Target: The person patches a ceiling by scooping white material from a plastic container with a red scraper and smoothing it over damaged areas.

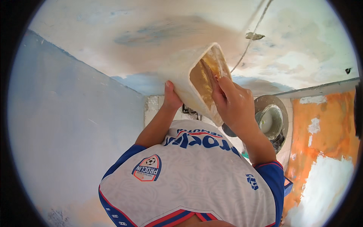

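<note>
Cream, rectangular plastic tub [189,90] is up in the air, tipped, mouth turned toward the right hand. Left hand [172,97] grasps it from outside, thumb on the wall, fingers hidden behind. Right hand [236,108] is curled at the mouth, seemingly gripping a thin, flat brown tool [208,73]; its handle is covered, so exact grip can't be told.

Risks, my judgement: tub could slip or twist, since only the left hand clearly supports it and a hard push inside may lever it round. Yellowish, wet-looking residue [216,62] might drip over the lower rim corner if the tilt grows. Tool might snag on the rim; knuckles might scrape there too.

Position: tub sits between the hands, in front of the white-and-blue jersey [204,166], left palm side against its outer left wall. Tool lies inside, slanting from near the upper-left rim edge down to the right fingers. Grey round basin [261,103] stands well below, beyond the right forearm.
</note>
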